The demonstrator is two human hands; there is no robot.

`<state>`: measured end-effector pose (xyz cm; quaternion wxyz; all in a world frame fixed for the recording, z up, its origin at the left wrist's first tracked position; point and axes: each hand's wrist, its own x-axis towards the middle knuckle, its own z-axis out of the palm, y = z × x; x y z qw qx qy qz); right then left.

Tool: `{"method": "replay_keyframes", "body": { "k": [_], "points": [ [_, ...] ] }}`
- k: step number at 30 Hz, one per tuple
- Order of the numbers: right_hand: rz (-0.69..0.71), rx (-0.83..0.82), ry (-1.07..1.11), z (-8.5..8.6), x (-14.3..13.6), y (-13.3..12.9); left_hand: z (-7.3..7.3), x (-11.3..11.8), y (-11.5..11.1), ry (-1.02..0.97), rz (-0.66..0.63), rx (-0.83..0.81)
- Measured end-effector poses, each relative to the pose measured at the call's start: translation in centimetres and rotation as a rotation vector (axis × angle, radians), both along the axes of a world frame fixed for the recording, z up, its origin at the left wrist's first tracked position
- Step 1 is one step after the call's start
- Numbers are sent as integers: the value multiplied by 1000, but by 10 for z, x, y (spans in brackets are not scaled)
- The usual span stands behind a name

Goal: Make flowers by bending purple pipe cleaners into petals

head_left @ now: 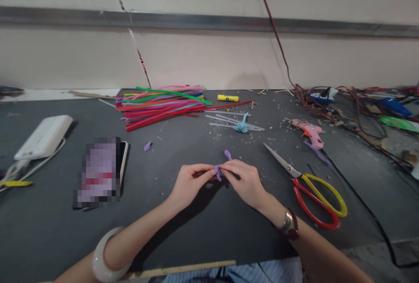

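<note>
My left hand and my right hand meet over the middle of the dark table, fingertips pinched together. Between them is a purple pipe cleaner, bent into a small shape; one loop of it sticks up above my right fingers. Part of it is hidden behind the fingertips. A separate small purple pipe cleaner loop lies to the left. Beyond my hands, a light blue twisted pipe cleaner piece rests on several clear glue sticks.
A bundle of coloured pipe cleaners lies at the back beside a yellow glue tube. Scissors and a pink glue gun with a trailing black cord are at right. A phone and a white power bank lie left.
</note>
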<state>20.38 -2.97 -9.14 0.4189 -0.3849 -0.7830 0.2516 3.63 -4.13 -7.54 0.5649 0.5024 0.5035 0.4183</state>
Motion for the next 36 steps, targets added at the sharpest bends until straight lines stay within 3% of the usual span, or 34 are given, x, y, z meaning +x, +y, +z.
{"method": "replay_keyframes", "body": {
  "k": [6, 12, 26, 36],
  "points": [
    [1, 144, -55, -6, 1, 1, -3, 1, -3, 9, -22, 3],
    [8, 154, -95, -7, 1, 0, -7, 1, -2, -74, 35, -26],
    [-36, -278, 76, 1, -3, 0, -7, -2, 3, -136, 20, -74],
    [35, -490, 164, 1, -3, -1, -9, -3, 4, -148, 89, -118]
  ]
}}
